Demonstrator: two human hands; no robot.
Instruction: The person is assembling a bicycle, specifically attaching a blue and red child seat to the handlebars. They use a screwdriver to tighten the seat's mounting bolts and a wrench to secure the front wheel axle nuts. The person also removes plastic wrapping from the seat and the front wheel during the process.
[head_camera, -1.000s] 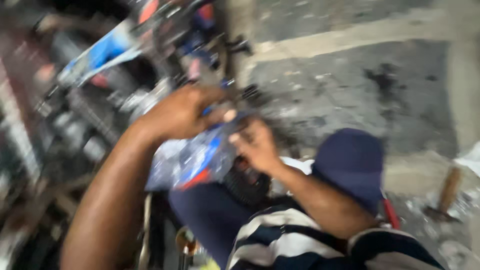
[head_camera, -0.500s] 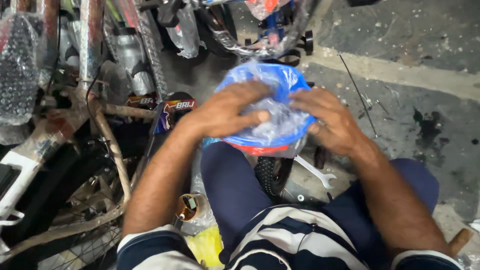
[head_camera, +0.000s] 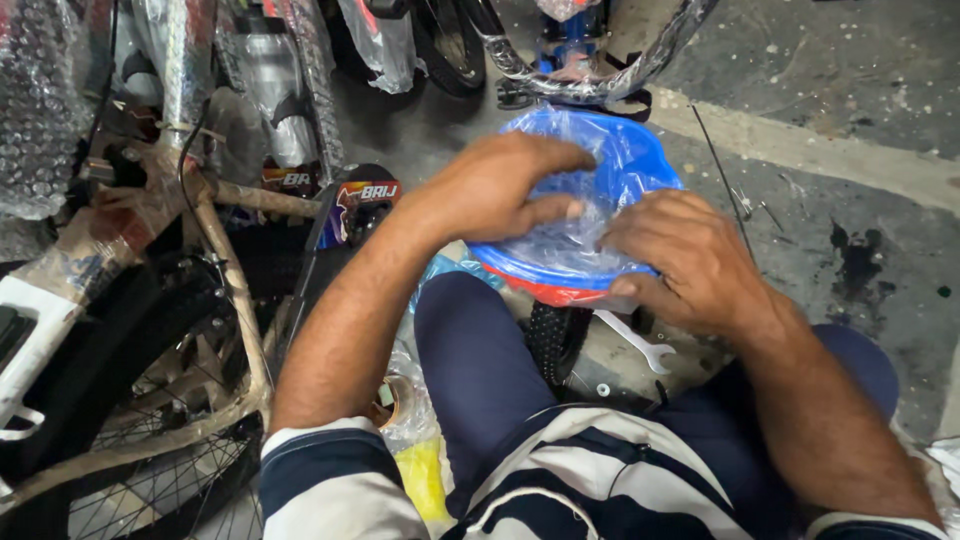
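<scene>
Hands, 2 of them, left hand (head_camera: 495, 190) and right hand (head_camera: 690, 255), clasp the plastic-wrapped blue bowl (head_camera: 610, 165); slick wrap could slip onto the spanner (head_camera: 632, 340).

Light: soft, even daylight, fairly bright, from above.
Shadows: faint ones under the hands; deep dark among the bike frames (head_camera: 150, 300) at left.
Glare: white sheen on the plastic bag (head_camera: 590, 190) and bubble wrap (head_camera: 40, 120).
Focus: sharp in the centre, slight softness at the edges.
Distortion: mild wide-angle stretch toward the corners.
</scene>
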